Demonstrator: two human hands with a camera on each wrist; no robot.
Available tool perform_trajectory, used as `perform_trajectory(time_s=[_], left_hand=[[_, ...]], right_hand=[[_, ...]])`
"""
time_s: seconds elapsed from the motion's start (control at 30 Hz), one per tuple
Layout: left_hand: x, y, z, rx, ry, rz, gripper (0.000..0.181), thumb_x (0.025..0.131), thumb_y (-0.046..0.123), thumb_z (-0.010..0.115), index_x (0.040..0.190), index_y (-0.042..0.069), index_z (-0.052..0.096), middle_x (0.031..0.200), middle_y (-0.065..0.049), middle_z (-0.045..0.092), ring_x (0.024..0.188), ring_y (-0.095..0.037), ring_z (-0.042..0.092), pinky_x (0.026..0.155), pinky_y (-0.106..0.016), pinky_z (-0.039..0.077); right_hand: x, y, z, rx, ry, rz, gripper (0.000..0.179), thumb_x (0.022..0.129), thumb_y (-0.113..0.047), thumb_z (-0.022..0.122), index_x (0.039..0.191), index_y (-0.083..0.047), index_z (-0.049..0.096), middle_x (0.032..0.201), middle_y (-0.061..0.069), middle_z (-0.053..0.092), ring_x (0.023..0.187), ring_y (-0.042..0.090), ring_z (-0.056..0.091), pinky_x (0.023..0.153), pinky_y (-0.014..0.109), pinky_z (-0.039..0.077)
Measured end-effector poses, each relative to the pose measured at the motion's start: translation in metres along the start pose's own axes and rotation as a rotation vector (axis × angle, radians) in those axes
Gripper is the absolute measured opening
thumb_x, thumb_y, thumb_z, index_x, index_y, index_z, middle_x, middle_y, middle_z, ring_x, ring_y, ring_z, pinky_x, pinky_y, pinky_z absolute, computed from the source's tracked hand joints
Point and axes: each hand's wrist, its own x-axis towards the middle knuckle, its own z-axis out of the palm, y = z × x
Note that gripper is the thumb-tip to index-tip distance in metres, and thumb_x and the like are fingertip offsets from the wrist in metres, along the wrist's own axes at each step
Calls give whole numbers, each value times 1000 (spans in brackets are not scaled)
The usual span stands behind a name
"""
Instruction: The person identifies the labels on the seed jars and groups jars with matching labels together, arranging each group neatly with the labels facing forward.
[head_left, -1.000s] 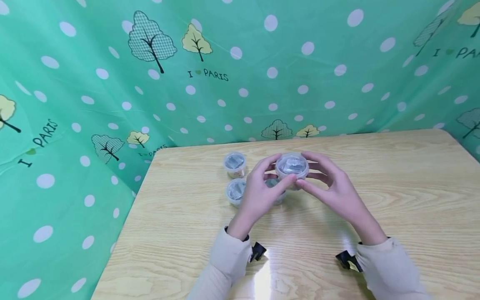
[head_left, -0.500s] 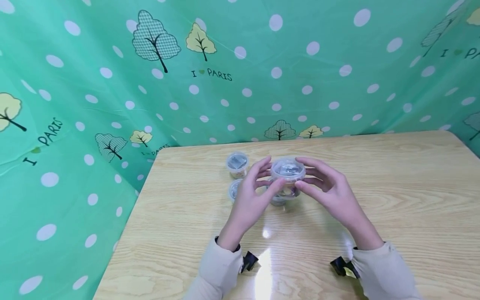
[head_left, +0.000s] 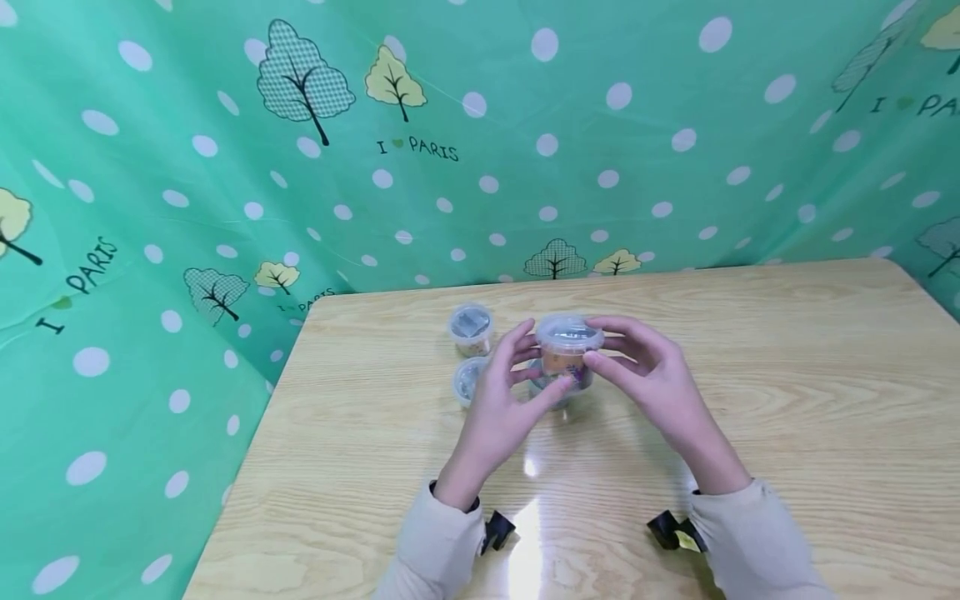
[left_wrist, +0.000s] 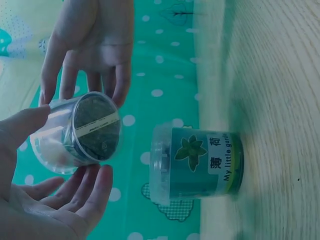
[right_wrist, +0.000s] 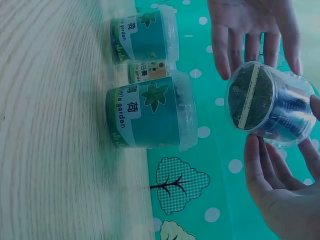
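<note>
Both hands hold a lidded clear plastic cup [head_left: 568, 332] in the air, with an orange and purple label on its side. My left hand [head_left: 501, 408] has its thumb at the cup's near side and its fingers along the other. My right hand [head_left: 654, 387] grips the opposite side between thumb and fingers. Dark contents and a pale strip show through the cup's base [left_wrist: 97, 131] in the left wrist view. Below it, a green-labelled "My little garden" cup [left_wrist: 195, 162] stands upright on the table, partly hidden by the hands in the head view.
Two more lidded cups stand left of the hands, a back one [head_left: 471, 325] and a front one [head_left: 467, 382] partly covered by the left hand. The wooden table [head_left: 787, 375] meets a green dotted cloth [head_left: 465, 200] at its far edge.
The held cup has moved slightly left and tilted, so its orange label now faces the head camera. Both hands moved with it, and the left thumb sits lower on it.
</note>
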Motion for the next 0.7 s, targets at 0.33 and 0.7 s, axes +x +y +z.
perform_trajectory(time_s=[0.33,0.7], left_hand=[[0,-3,4,2,25,41,79,85,14,79,150,10,36,138,-9,54,125,-21,55,100,-27,53],[2,-5,0,-87,51,4,73,84,10,80,146,12,42,135,-10,57,123,-22,56,98,-27,54]], right_hand=[[1,0,-1,-34,-8,18,44,95,-13,68,137,-7,56,140,8,53,120,14,58,101,17,49],[4,7,-1,-30,-81,11,60,95,-9,67,150,-11,43,148,15,47,120,7,58,97,20,53]])
